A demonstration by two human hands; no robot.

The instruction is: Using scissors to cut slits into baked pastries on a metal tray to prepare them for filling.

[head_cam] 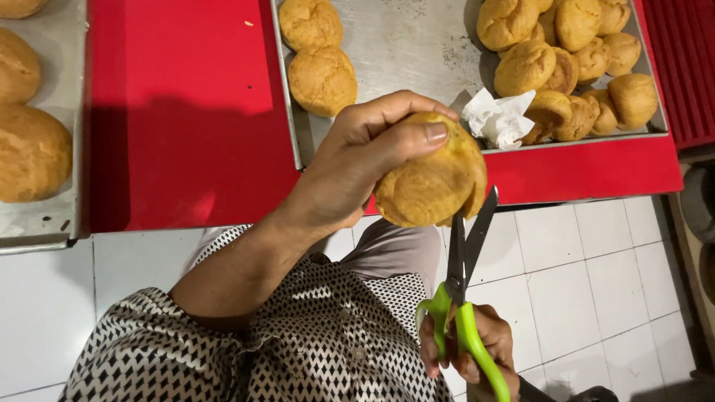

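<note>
gripping a round golden pastry shell (432,179) above the near edge of the red table (186,112), the left hand (357,164) closes around it; the right hand (473,353) clasps green-handled scissors (463,298), blades parted at the shell's right side, near a steel tray (417,52) of shells.

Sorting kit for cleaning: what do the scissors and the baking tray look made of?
Scissors: dark, dull metal blades; glossy lime-green handles, probably plastic. Baking tray: thin sheet metal, likely aluminium, judging by its matte grey, scuffed, crumb-speckled surface and folded rim.
</note>
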